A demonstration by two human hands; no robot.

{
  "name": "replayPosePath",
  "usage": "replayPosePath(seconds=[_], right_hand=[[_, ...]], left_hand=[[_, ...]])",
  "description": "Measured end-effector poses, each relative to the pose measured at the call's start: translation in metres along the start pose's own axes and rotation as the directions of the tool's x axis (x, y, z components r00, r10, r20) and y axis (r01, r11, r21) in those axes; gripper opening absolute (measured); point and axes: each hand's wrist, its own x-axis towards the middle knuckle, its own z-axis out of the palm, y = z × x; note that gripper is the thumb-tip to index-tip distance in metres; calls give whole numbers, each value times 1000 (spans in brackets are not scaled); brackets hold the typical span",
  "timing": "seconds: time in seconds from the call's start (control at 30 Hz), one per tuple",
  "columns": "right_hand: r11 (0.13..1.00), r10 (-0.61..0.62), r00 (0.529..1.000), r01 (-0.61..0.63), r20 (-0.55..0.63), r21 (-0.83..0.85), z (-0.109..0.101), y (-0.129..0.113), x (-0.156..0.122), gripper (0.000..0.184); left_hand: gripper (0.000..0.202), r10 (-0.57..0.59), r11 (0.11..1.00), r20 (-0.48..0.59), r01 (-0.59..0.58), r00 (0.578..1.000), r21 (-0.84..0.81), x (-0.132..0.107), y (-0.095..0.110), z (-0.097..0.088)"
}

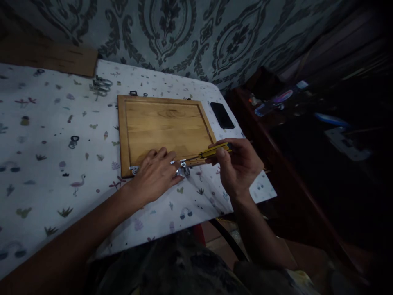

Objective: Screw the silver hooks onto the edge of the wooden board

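Note:
A framed wooden panel [167,123], like a small cabinet door, lies flat on the cloth-covered table. My left hand [156,172] rests over its near edge, with thumb and fingers closed around a shiny metal hinge [184,167]. Part of that hinge is hidden under the fingers. In my right hand [238,164] is a yellow and black screwdriver [213,151], its shaft pointing left and its tip at the hinge. Another metal fitting [134,169] shows at the panel's near left corner, partly behind my left hand.
A black phone [221,115] lies right of the panel. Several metal hinges [101,85] sit at the back left, near a cardboard piece [67,59]. A dark metal piece [73,142] is left of the panel. Beyond the table's right edge, a plastic bottle [281,98] lies on dark furniture.

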Motion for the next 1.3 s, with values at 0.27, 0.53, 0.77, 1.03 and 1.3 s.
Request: replayPosePath(seconds=[0.27,0.53,0.77,1.03,1.3], right_hand=[[997,-67,993,70,96,-24,-7,-6,4,17],[988,-3,962,-40,274,149,-12,-14,10,20],[999,-31,982,26,186,30,-8,-12,10,19],[998,-45,991,50,125,-32,-3,-13,8,17],[999,-34,997,33,-69,-19,-12,-14,4,9]], left_hand=[[31,-22,1000,18,22,1000,2,1,3,-5],[31,-20,1000,33,20,999,-1,1,3,-7],[30,-30,999,21,30,999,-19,2,4,-6],[33,-18,1000,0,18,1000,-18,0,3,-4],[33,-8,1000,-5,8,1000,-11,-2,1,0]])
